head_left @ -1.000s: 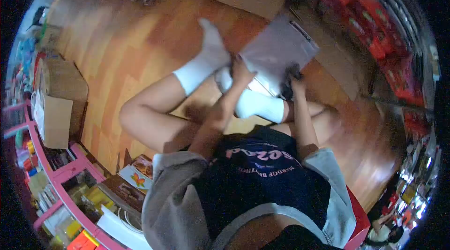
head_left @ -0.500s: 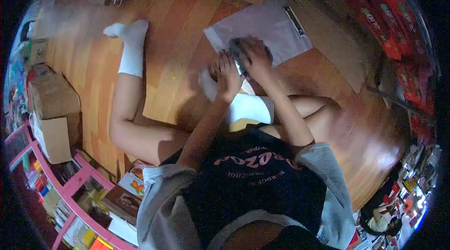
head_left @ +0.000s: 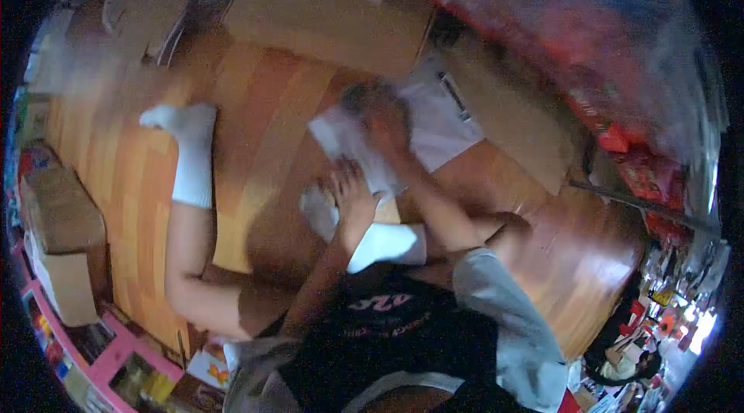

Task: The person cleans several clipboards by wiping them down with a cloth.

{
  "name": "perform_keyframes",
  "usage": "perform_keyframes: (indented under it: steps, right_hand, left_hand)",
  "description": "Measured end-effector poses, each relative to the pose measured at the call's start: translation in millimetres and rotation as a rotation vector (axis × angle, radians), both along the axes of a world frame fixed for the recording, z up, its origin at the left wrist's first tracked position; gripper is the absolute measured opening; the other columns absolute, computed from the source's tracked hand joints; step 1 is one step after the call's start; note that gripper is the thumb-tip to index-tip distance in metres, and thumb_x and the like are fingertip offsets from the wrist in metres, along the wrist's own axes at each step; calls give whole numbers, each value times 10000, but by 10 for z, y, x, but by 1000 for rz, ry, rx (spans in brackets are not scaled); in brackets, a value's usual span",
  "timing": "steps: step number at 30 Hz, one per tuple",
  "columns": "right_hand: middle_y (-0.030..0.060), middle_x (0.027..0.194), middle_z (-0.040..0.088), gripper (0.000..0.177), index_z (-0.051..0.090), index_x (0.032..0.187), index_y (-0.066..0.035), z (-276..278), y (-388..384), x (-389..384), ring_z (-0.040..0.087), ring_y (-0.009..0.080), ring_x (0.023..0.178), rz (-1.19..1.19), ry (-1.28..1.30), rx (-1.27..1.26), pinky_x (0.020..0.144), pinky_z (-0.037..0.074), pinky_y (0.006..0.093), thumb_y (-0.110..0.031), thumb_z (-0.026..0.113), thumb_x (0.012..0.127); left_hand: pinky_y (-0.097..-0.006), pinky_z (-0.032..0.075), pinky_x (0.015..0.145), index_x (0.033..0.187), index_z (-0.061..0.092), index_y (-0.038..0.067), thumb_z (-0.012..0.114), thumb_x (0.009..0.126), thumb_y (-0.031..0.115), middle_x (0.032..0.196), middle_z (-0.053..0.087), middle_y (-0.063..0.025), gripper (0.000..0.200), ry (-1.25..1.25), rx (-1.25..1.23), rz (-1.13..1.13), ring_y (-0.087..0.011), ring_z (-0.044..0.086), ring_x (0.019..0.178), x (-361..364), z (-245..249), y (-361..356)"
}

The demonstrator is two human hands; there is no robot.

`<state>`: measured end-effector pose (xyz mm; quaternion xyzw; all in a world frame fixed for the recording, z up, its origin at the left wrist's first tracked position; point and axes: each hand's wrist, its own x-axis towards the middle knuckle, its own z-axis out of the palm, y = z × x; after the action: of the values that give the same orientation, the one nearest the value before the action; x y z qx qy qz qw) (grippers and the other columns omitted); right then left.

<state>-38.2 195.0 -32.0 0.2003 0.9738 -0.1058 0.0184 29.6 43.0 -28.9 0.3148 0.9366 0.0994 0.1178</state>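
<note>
My left hand (head_left: 354,200) has its fingers spread, near a pale crumpled item (head_left: 318,210) beside my sock. Farther forward, my right hand (head_left: 385,122) reaches over a white sheet (head_left: 438,115) and touches a dark, blurred object (head_left: 360,97). Motion smears that hand, so its finger grip is hidden. A clipboard clip (head_left: 455,95) shows at the sheet's right side. The white sock (head_left: 387,246) on my folded leg lies just below my hands.
Wooden floor (head_left: 263,126) surrounds my legs. Flattened cardboard (head_left: 511,111) lies to the right, with red packages (head_left: 620,134) beyond. A cardboard box (head_left: 62,211) and a pink frame (head_left: 116,351) stand at the left.
The view has shifted, so the floor items appear lower and farther left. My hands have moved apart, with the right hand and dark object farther forward; my left fingers are spread.
</note>
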Motion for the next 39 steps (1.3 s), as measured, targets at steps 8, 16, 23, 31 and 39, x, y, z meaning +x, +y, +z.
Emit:
perform_keyframes:
  steps: [8, 16, 23, 31, 39]
  right_hand:
    - [86, 1291, 379, 456, 456, 1209, -172, 601, -190, 839, 207, 326, 1254, 351, 168, -302, 1014, 58, 520, -406, 469, 818]
    - [83, 884, 529, 247, 543, 969, -10, 1392, -924, 1260, 477, 164, 828, 869, 423, 781, 712, 405, 311, -183, 517, 795]
    - [208, 1174, 414, 827, 290, 1219, 115, 757, -1482, 1196, 351, 226, 1146, 755, 394, -206, 997, 234, 331, -285, 623, 577]
    - [203, 1107, 453, 692, 324, 1165, 117, 570, -1524, 1095, 435, 272, 1066, 775, 220, 187, 932, 352, 293, -163, 584, 590]
    - [203, 1051, 440, 588, 362, 1131, 77, 1092, -1511, 810, 422, 290, 1026, 730, 582, -300, 921, 320, 324, -96, 544, 600]
  left_hand:
    - [-486, 168, 996, 1214, 342, -73, 515, 751, 487, 1290, 279, -255, 747, -47, -66, -69, -347, 267, 1205, -343, 560, -260]
    - [-479, 179, 993, 1213, 346, -67, 480, 745, 520, 1282, 292, -253, 762, 418, 171, 269, -346, 277, 1200, -2230, 1622, -1298]
    - [-473, 188, 990, 1213, 350, -60, 450, 740, 549, 1275, 303, -252, 778, 319, 104, 223, -346, 286, 1195, -2286, 1729, -1290]
    - [-466, 199, 986, 1212, 355, -53, 415, 734, 582, 1267, 315, -251, 797, 326, 124, 182, -346, 296, 1190, -2303, 1881, -1344]
    - [-459, 210, 983, 1211, 359, -46, 380, 729, 616, 1258, 328, -250, 819, 330, 179, 235, -345, 306, 1185, -2413, 1950, -1330]
